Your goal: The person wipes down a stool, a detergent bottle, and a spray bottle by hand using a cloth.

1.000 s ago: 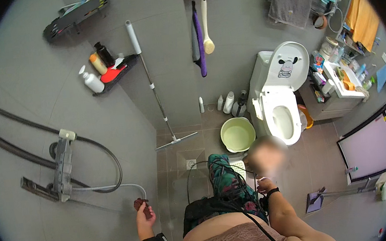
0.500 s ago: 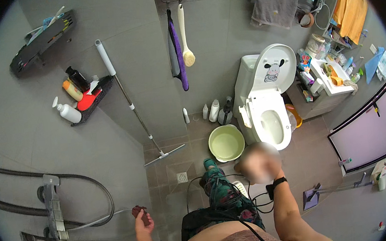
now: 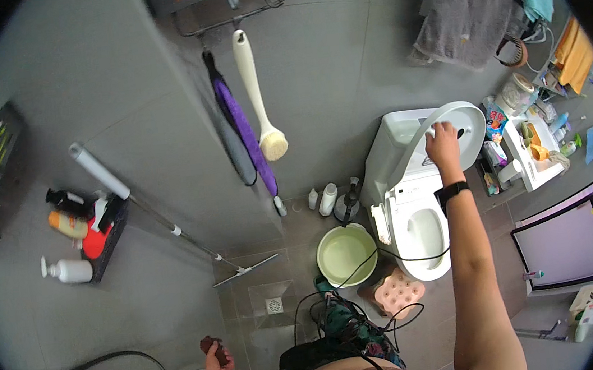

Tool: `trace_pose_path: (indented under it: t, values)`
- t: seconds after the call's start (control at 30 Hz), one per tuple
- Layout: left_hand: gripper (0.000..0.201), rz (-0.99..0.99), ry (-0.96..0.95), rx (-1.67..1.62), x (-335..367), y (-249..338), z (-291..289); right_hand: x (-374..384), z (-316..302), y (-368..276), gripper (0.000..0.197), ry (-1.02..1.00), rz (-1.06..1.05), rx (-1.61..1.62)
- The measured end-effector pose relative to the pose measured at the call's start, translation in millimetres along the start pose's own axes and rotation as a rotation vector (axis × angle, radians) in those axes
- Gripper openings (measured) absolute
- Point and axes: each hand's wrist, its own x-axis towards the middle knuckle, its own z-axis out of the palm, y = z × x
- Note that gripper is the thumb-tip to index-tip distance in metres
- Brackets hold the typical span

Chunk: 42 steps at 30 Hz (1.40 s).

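Observation:
My left hand (image 3: pixel 218 364) is closed around a small reddish-brown, soft-looking piece (image 3: pixel 211 348), whose exact kind I cannot make out. It hangs low by the left wall, near a grey hose (image 3: pixel 144 354). My right hand (image 3: pixel 443 148) reaches forward over the raised toilet lid (image 3: pixel 469 118) and covers much of the cartoon sticker on it. Its fingers are slightly bent and appear to hold nothing; whether they touch the lid I cannot tell. Below the lid, the toilet seat (image 3: pixel 440 231) lies down around the bowl.
A pale green basin (image 3: pixel 347 254) and a pink dimpled stool (image 3: pixel 400 292) stand near the toilet. Black cables (image 3: pixel 354 316) loop over my legs. A squeegee (image 3: pixel 193 233) leans by the left wall. A long-handled brush (image 3: pixel 258 95) hangs ahead. Bottles (image 3: pixel 328 200) line the wall.
My right hand has moved forward from over the pink stool to the toilet lid, leaving the stool in view. The left hand keeps its reddish-brown piece. The view has shifted.

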Motion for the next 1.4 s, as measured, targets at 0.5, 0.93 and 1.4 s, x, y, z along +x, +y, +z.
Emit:
trace_pose_path:
  t: [0.5,0.93,1.4]
  values:
    - [0.023,-0.126,-0.197,0.313,-11,9,216,-34,-10,44,0.017,-0.318,-0.270,-0.465]
    - [0.020,-0.218,-0.243,0.539,37,1,234,-347,52,69,0.030,-0.694,0.269,-0.744]
    - [0.030,-0.224,-0.130,0.413,71,-75,261,-422,182,126,0.089,-1.415,0.829,-0.135]
